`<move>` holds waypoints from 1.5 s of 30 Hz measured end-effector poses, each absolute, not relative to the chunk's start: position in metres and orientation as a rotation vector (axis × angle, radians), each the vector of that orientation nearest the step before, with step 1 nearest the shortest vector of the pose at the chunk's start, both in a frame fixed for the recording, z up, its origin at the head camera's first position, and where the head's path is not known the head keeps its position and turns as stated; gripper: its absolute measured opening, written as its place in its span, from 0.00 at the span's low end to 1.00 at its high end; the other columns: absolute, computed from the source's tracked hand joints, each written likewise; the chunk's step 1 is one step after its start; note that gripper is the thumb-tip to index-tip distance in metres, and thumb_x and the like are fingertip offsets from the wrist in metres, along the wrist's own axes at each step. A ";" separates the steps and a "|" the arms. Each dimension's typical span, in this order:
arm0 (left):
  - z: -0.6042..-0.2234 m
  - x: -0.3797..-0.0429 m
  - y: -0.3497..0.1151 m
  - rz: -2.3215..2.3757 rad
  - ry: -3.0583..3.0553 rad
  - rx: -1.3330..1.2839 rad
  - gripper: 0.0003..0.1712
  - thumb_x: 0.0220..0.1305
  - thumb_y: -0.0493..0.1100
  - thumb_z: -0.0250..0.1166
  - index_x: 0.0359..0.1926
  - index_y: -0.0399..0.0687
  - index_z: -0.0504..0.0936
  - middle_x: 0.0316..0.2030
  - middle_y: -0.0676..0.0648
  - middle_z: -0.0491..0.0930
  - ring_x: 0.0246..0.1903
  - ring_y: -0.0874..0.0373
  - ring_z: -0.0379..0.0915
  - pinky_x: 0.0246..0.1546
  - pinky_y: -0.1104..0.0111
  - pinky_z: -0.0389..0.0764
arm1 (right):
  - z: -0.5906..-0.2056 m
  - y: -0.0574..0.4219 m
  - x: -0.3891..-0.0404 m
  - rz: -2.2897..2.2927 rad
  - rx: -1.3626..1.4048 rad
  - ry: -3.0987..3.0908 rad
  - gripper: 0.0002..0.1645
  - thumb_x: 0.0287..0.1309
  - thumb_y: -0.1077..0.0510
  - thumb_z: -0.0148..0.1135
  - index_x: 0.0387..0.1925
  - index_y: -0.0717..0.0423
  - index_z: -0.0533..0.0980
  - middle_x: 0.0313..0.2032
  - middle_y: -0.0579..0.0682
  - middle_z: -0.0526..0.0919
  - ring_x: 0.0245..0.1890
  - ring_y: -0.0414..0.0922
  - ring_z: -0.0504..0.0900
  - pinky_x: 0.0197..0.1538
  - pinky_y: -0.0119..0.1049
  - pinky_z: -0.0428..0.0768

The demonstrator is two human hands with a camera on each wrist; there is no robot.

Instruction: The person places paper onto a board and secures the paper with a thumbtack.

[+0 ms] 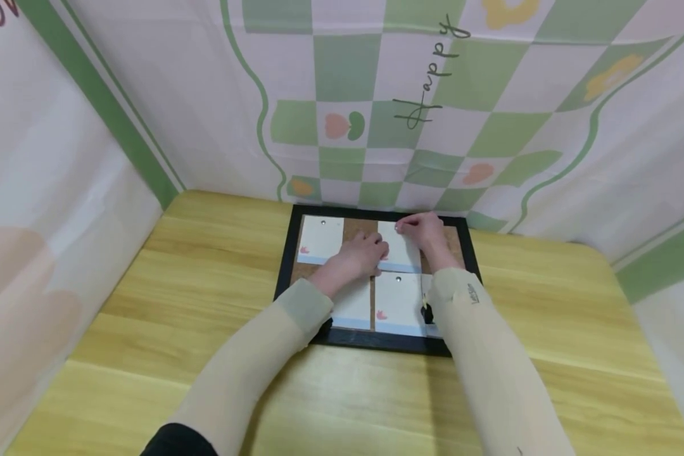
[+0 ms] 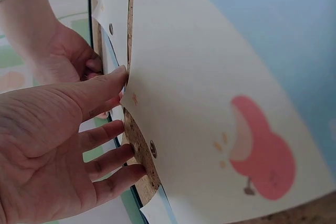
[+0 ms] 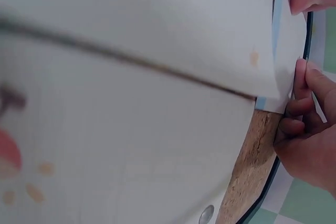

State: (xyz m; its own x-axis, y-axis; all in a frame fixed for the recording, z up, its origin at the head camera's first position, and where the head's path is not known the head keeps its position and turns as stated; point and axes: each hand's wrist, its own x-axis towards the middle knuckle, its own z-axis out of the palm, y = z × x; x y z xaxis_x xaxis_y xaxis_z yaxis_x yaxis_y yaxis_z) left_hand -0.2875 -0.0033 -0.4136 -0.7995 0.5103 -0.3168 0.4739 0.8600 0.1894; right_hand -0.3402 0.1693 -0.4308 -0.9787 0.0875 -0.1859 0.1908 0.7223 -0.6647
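Note:
A cork board (image 1: 367, 227) in a black frame bears several white note cards with blue lower edges. My left hand (image 1: 356, 253) lies over the board, its fingers spread and fingertips at the left side of the upper middle card (image 1: 401, 254). At that card's top edge, my right hand (image 1: 426, 233) pinches a thumbtack between thumb and forefinger; the fingertips mostly hide it. In the right wrist view, the right hand's other fingers (image 3: 291, 127) curl in beside the card. Silver thumbtacks hold the upper left card (image 1: 321, 239) and the lower middle card (image 1: 399, 307).
The board lies on a wooden table (image 1: 205, 266), its far edge close to a patterned cloth wall (image 1: 342, 69). Another cloth (image 1: 51, 158) hangs at the left. A lower left card (image 1: 353, 310) is partly under my left forearm.

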 end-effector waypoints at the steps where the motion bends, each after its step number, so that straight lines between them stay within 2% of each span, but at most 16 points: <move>1: -0.413 -0.288 -0.003 0.138 2.676 0.733 0.15 0.70 0.52 0.62 0.53 0.58 0.72 0.71 0.49 0.62 0.71 0.47 0.57 0.61 0.56 0.76 | -0.430 0.168 -0.341 -1.100 0.236 2.786 0.15 0.68 0.53 0.60 0.47 0.56 0.85 0.56 0.58 0.83 0.55 0.53 0.76 0.57 0.44 0.74; 4: -0.413 -0.288 -0.003 0.133 2.677 0.729 0.16 0.70 0.52 0.62 0.54 0.58 0.72 0.72 0.50 0.61 0.71 0.47 0.57 0.61 0.56 0.76 | -0.430 0.167 -0.342 -1.086 0.253 2.802 0.14 0.66 0.54 0.61 0.47 0.56 0.85 0.56 0.57 0.83 0.55 0.53 0.75 0.57 0.44 0.73; 9: -0.412 -0.288 -0.003 0.131 2.678 0.730 0.17 0.70 0.52 0.63 0.56 0.58 0.73 0.72 0.49 0.62 0.71 0.47 0.57 0.61 0.56 0.76 | -0.429 0.166 -0.343 -1.064 0.266 2.816 0.14 0.65 0.54 0.62 0.46 0.57 0.85 0.58 0.58 0.82 0.65 0.58 0.68 0.71 0.51 0.63; 12: -0.411 -0.287 -0.003 0.121 2.677 0.732 0.17 0.70 0.53 0.62 0.56 0.58 0.73 0.71 0.49 0.62 0.70 0.48 0.57 0.61 0.57 0.76 | -0.428 0.166 -0.343 -1.061 0.279 2.811 0.14 0.65 0.55 0.63 0.46 0.58 0.85 0.58 0.58 0.81 0.68 0.59 0.64 0.74 0.52 0.58; 21: -0.412 -0.287 -0.003 0.116 2.674 0.737 0.18 0.70 0.53 0.62 0.57 0.58 0.72 0.71 0.49 0.62 0.71 0.48 0.57 0.61 0.57 0.76 | -0.427 0.163 -0.344 -1.030 0.326 2.819 0.14 0.64 0.55 0.65 0.46 0.59 0.85 0.55 0.60 0.83 0.64 0.58 0.70 0.70 0.50 0.68; 27: -0.412 -0.287 -0.003 0.113 2.678 0.734 0.17 0.70 0.53 0.62 0.56 0.58 0.72 0.70 0.50 0.63 0.68 0.49 0.59 0.58 0.57 0.77 | -0.425 0.162 -0.344 -1.024 0.349 2.828 0.14 0.63 0.55 0.65 0.45 0.60 0.85 0.55 0.60 0.83 0.65 0.59 0.68 0.70 0.50 0.66; 37: -0.412 -0.286 -0.003 0.124 2.684 0.742 0.17 0.70 0.53 0.62 0.56 0.58 0.73 0.68 0.50 0.64 0.65 0.50 0.61 0.57 0.58 0.77 | -0.418 0.162 -0.345 -1.028 0.412 2.756 0.15 0.62 0.55 0.66 0.45 0.61 0.84 0.64 0.64 0.73 0.66 0.60 0.67 0.68 0.50 0.71; 40: -0.412 -0.286 -0.003 0.121 2.683 0.740 0.16 0.70 0.53 0.62 0.55 0.58 0.72 0.67 0.50 0.64 0.65 0.51 0.61 0.56 0.59 0.77 | -0.417 0.162 -0.345 -1.020 0.417 2.745 0.15 0.63 0.55 0.66 0.46 0.61 0.84 0.65 0.65 0.73 0.64 0.59 0.70 0.66 0.50 0.74; 45: -0.412 -0.287 -0.003 0.111 2.681 0.734 0.16 0.70 0.54 0.62 0.54 0.58 0.72 0.67 0.51 0.64 0.65 0.51 0.61 0.56 0.59 0.77 | -0.419 0.160 -0.346 -1.014 0.430 2.742 0.15 0.64 0.55 0.65 0.45 0.61 0.84 0.60 0.61 0.78 0.58 0.57 0.77 0.63 0.48 0.77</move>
